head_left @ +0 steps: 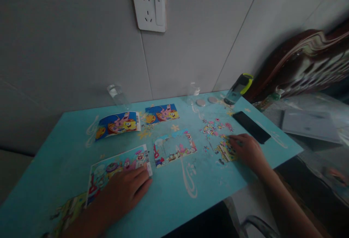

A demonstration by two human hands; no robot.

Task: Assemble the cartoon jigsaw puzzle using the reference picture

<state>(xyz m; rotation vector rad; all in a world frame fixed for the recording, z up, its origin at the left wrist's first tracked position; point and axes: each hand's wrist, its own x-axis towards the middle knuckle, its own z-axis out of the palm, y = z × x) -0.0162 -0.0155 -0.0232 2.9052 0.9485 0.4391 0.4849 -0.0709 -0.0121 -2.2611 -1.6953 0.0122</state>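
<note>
Fingers [236, 140] of the right hand [247, 150] are bent low over a yellow patch of puzzle pieces [225, 151] on the right part of the counter [169, 198]; from my remote seat I cannot tell whether they pinch a piece or only touch one, since the tips are too dim. My left hand [125, 187] lies loosely spread on the large picture card [129, 162], its fingers slightly parted, pressing the card and gripping nothing that I can see. Just beyond the yellow patch lie the loose pieces [211, 128], and between the hands sits the puzzle border [178, 154], its middle open to the counter. To handle this well, I would pinch each piece by its edges, turn it picture side up, and lower it straight down with a light press, because a sideways push could break up the yellow patch or nudge the border apart. The card under the left hand gives me a picture to check colours against, so I would press on its rim and leave the print uncovered. The phone [252, 127] lies close beyond the right hand, so I would also move the wrist in small, careful turns.
</note>
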